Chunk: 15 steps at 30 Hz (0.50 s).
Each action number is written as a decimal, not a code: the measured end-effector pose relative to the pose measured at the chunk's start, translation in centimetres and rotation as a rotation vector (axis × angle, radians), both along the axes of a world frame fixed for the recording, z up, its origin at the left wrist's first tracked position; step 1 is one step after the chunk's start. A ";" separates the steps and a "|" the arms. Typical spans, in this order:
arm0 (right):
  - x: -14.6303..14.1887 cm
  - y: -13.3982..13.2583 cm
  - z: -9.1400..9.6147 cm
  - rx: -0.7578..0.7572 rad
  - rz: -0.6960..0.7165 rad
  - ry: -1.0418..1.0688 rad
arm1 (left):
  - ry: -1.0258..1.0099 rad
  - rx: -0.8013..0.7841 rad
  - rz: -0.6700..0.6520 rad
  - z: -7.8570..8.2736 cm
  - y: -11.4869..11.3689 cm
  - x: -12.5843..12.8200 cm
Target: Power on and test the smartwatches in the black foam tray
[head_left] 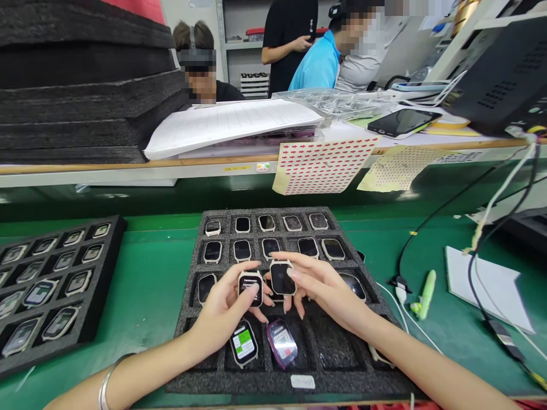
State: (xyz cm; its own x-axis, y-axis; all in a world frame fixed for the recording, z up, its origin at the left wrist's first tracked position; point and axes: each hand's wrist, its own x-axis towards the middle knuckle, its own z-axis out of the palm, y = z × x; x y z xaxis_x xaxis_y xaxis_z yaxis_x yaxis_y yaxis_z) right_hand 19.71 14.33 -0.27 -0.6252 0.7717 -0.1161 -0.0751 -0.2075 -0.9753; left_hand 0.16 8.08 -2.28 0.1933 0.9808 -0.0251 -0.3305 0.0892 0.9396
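Observation:
Both hands are raised over a dark foam tray (303,370) with rows of watch cases in its pockets. My left hand (228,299) is closed around a smartwatch (250,285) with white text lit on its screen, the thumb lying on the glass. In my right hand (318,279) is a second smartwatch (282,280), pale-framed with a dark screen, pinched between thumb and fingers. Below the left hand, a watch with a green and white screen (244,343) lies in the front row. Beside it sits a purple-rimmed watch (282,343).
Another foam tray of watches (102,273) stands at the left. On the right are a green pen-like object (426,296), cables (474,273) and white paper (491,290). A shelf (205,165) with foam stacks (85,85), papers and a phone (404,122) runs behind; several people are beyond.

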 end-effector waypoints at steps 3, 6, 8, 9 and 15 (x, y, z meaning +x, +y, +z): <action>0.0 0.0 0.0 -0.012 -0.005 0.021 | 0.013 0.034 -0.020 -0.1 -0.3 0.1; -0.1 0.0 0.2 -0.030 -0.003 0.058 | 0.069 0.065 -0.033 -0.3 -0.7 -0.2; -0.2 0.0 0.2 -0.037 0.004 0.075 | 0.173 0.059 -0.044 -0.6 -1.1 -1.1; -0.2 0.0 0.3 -0.037 0.005 0.078 | 0.267 0.073 -0.047 -0.7 -1.4 -1.7; -0.3 0.0 0.4 -0.052 -0.013 0.059 | 1.112 0.449 -0.183 0.9 -3.7 -7.6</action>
